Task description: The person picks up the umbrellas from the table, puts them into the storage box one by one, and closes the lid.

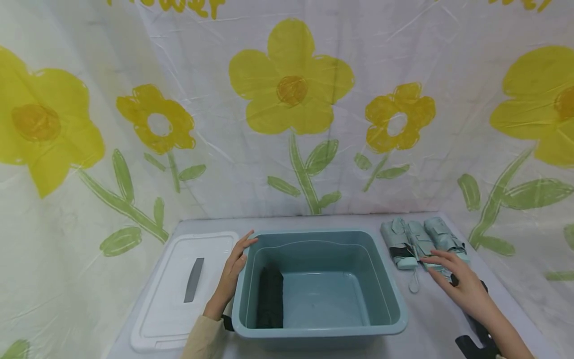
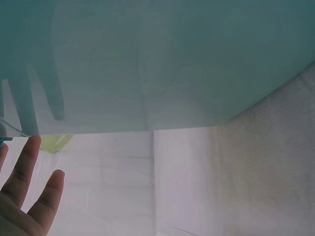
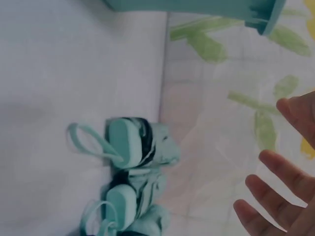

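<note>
A teal plastic storage bin (image 1: 323, 331) stands in the middle of the table. My left hand (image 1: 233, 271) rests on its left rim with the fingers extended. Along the bin's left inner wall lies a dark, long bundle (image 1: 270, 299), its kind unclear. To the right, several light green folded umbrellas (image 1: 396, 244) lie side by side, with wrist loops (image 3: 91, 137) at their near ends. My right hand (image 1: 464, 289) hovers over their near ends, fingers spread and holding nothing. The right wrist view shows a gap between its fingers (image 3: 275, 169) and the umbrellas.
A white lid (image 1: 166, 279) with a grey handle (image 1: 194, 280) lies flat left of the bin. Behind the table (image 1: 430, 319) hangs a white curtain (image 1: 251, 169) printed with yellow flowers. A black strap-like object (image 1: 477, 346) shows beneath my right forearm.
</note>
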`<state>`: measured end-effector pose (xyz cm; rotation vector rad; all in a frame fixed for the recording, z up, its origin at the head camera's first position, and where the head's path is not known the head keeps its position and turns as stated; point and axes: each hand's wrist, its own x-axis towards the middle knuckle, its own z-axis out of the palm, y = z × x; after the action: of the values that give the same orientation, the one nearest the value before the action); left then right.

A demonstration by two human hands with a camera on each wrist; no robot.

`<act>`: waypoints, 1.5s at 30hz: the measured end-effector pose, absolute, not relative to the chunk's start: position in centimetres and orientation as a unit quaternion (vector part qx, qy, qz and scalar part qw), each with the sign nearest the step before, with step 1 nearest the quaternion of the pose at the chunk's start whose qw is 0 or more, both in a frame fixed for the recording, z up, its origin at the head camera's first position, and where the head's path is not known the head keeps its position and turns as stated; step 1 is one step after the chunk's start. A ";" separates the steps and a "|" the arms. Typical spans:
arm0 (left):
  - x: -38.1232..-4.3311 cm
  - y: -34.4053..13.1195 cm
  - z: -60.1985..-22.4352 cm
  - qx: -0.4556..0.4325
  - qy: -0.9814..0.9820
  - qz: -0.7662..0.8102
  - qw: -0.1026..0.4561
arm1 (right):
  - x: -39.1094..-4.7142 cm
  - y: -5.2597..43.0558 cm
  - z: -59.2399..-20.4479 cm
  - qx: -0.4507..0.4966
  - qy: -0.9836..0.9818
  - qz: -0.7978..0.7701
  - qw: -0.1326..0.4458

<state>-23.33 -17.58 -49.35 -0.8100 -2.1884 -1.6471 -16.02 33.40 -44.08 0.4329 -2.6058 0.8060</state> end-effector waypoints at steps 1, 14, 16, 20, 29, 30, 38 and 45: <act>-23.3 -17.6 -49.3 -0.281 -0.758 -0.570 0.143 | -16.0 33.6 -44.3 0.150 -0.928 0.283 0.188; -23.3 -17.6 -49.5 -0.282 -0.758 -0.570 0.143 | -15.3 35.5 -46.6 0.121 -0.934 0.279 0.185; -23.3 -17.5 -49.5 -0.283 -0.757 -0.572 0.144 | -15.3 36.0 -47.1 0.125 -0.934 0.275 0.193; -23.3 -17.5 -49.5 -0.283 -0.756 -0.572 0.144 | -15.2 36.7 -47.9 0.122 -0.936 0.260 0.204; -22.3 -17.3 -47.7 -0.285 -0.754 -0.577 0.132 | -14.8 38.1 -49.4 0.098 -0.948 0.237 0.187; -22.1 -17.2 -47.3 -0.285 -0.754 -0.577 0.131 | -14.8 38.3 -49.6 0.098 -0.949 0.235 0.188; -21.7 -16.9 -46.5 -0.293 -0.758 -0.566 0.142 | -15.4 40.0 -51.0 0.078 -0.958 0.225 0.159; -21.6 -16.9 -46.4 -0.282 -0.757 -0.575 0.129 | -15.9 41.3 -51.7 0.065 -0.967 0.207 0.134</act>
<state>-21.60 -16.93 -46.44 -0.8192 -2.2024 -1.6717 -15.89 41.34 -51.66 0.1895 -2.8040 0.5994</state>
